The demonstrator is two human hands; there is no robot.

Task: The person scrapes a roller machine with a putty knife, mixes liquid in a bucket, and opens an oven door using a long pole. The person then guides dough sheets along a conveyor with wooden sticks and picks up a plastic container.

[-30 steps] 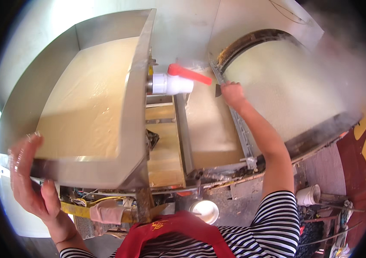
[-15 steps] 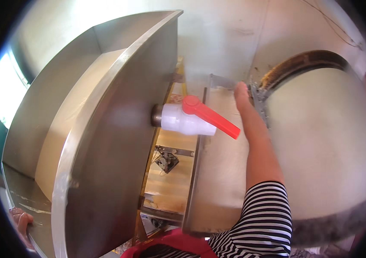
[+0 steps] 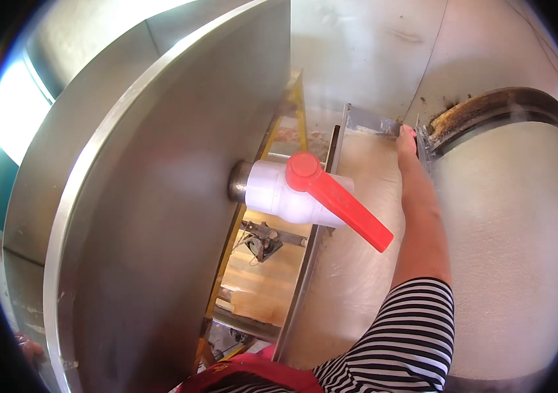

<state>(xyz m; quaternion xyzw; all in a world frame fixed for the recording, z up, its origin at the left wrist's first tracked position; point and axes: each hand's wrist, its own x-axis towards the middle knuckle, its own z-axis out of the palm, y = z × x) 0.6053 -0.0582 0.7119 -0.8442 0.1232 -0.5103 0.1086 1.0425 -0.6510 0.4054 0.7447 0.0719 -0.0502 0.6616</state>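
I am finding nothing that I can read. On the red apron [image 3: 262,371] I am wearing, at the lower right of the steel tank [image 3: 151,216], a small yellowish mark [image 3: 219,369] is showing, but it is coming out too small and blurred for me to tell lettering from decoration. On the red valve handle [image 3: 352,214], right of the steel tank, I am making out nothing legible either.

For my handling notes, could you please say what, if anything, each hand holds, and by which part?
It cannot be told: the right hand is small, near the far end of the trough; the left hand is blurred beside the metal tank.
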